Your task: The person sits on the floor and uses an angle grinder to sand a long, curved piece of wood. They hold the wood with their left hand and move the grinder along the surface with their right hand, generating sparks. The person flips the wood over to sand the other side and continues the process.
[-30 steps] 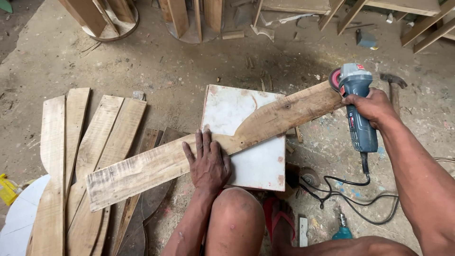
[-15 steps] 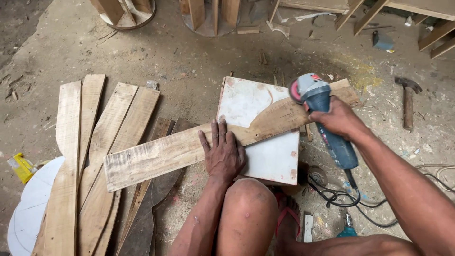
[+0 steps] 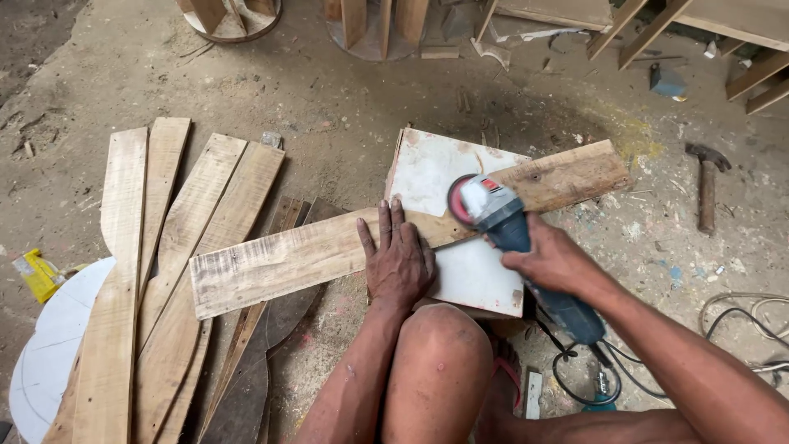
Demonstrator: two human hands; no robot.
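Left hand, at centre frame, presses flat with fingers spread on the long wooden plank; right hand, just right of centre, is wrapped around the body of the blue angle grinder. I see the plank lying diagonally across a white square board on the dirt floor, the grinder's red disc at the plank's middle edge. Shaped planks lie at left; a hammer lies at right.
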